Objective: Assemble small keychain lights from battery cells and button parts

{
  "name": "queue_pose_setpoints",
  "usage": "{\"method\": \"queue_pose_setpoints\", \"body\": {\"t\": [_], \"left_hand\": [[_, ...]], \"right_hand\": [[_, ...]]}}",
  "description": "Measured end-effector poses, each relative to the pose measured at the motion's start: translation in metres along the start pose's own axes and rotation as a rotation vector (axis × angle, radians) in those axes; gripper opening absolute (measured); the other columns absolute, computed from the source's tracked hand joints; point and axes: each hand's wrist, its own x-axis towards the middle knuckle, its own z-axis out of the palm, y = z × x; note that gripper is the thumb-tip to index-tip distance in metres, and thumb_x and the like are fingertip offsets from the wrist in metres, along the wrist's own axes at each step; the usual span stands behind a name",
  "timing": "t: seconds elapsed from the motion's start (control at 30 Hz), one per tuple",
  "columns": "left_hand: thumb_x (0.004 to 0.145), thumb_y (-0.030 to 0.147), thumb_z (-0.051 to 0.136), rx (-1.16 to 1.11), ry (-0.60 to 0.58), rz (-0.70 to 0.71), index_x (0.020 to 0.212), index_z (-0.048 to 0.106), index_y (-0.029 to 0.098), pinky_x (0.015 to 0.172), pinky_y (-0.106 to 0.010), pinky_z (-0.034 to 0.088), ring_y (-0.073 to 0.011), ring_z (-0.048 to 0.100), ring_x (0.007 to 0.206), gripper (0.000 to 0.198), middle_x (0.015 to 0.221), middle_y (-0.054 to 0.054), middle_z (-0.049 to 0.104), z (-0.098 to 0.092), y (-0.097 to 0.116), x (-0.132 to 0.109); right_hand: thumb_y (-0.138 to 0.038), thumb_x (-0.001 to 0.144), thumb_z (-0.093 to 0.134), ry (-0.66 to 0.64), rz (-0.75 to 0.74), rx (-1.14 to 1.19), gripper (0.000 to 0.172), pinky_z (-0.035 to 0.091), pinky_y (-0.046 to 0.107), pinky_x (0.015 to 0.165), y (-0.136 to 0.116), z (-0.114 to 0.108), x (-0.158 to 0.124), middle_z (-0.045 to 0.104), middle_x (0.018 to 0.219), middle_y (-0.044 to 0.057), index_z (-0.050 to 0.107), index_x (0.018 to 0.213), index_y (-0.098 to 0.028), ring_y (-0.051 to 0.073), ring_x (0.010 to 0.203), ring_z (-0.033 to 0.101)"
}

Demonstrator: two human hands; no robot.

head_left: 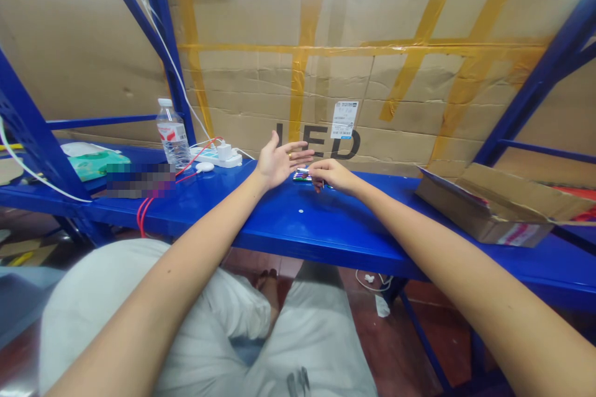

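Observation:
Palm turned inward and fingers stretched apart, my left hand (pixel 278 161) is held over the blue shelf (pixel 261 223) with nothing in it. A ring shows on one of its fingers. Just to its right, my right hand (pixel 334 175) is closed in a pinch on a small silvery cylinder (pixel 302 170), whose exact kind is too small to tell. The cylinder points towards the left fingertips. Beneath it on the shelf lie several thin, shiny coloured pieces (pixel 302 178), partly covered by the right hand.
A large taped cardboard box (pixel 261 87) marked LED stands behind the shelf. At left are a water bottle (pixel 172 133), a white power strip (pixel 218 156) and red cables (pixel 145 211). An open cardboard carton (pixel 484 214) sits at right. Blue posts (pixel 167 43) frame the shelf.

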Motion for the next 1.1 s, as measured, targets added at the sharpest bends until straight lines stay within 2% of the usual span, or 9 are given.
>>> {"method": "queue_pose_setpoints", "body": {"t": [0.53,1.1], "left_hand": [[0.088,0.079,0.021,-0.006,0.017,-0.004,0.131,0.061,0.009,0.106,-0.055,0.041,-0.0395,0.058,0.125,0.091,0.123,-0.026,0.067,0.0063,0.0019,-0.0039],[0.088,0.079,0.021,0.007,-0.013,-0.009,0.131,0.062,0.011,0.105,-0.053,0.044,-0.0391,0.059,0.125,0.09,0.122,-0.024,0.069,0.0024,0.0013,-0.0021]], "right_hand": [[-0.018,0.083,0.054,0.0,-0.008,-0.022,0.025,0.041,0.027,0.055,-0.0021,0.0003,-0.001,0.053,0.05,0.0,0.052,0.057,-0.018,0.012,0.049,0.051],[-0.032,0.087,0.06,0.004,-0.006,-0.095,0.031,0.041,0.027,0.055,-0.0009,-0.0006,-0.0009,0.057,0.049,0.0,0.057,0.06,-0.017,0.012,0.05,0.053]]}}
